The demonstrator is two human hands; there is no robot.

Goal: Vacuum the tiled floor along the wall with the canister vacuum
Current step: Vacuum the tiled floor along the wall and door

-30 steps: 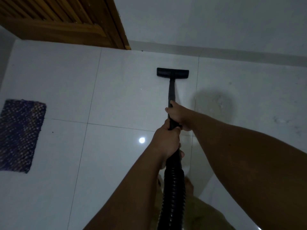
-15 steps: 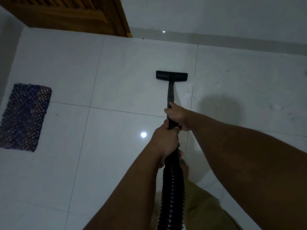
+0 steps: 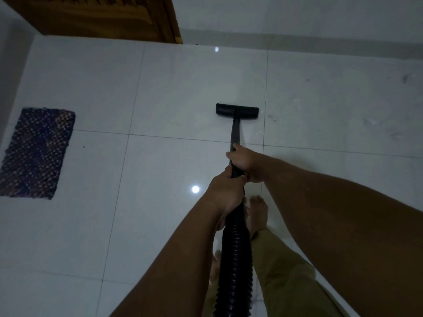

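A black vacuum wand (image 3: 235, 131) runs from my hands down to a flat black floor nozzle (image 3: 237, 111), which rests on the white tiled floor (image 3: 178, 92) about one tile short of the wall. My right hand (image 3: 246, 164) grips the wand higher up toward the nozzle. My left hand (image 3: 225, 191) grips it just behind, where the black ribbed hose (image 3: 235, 259) begins. The hose runs back between my arms to the bottom edge. The canister itself is out of view.
A wooden louvred door (image 3: 103, 17) stands at the top left beside the white wall and its baseboard (image 3: 320, 42). A dark woven mat (image 3: 37, 152) lies at the left. My bare feet (image 3: 258, 213) stand under the hose. Faint dusty marks (image 3: 389, 124) show on the right tiles.
The nozzle has been drawn back from the wall toward me, and the view has shifted so more floor shows between nozzle and baseboard. Both hands keep their hold.
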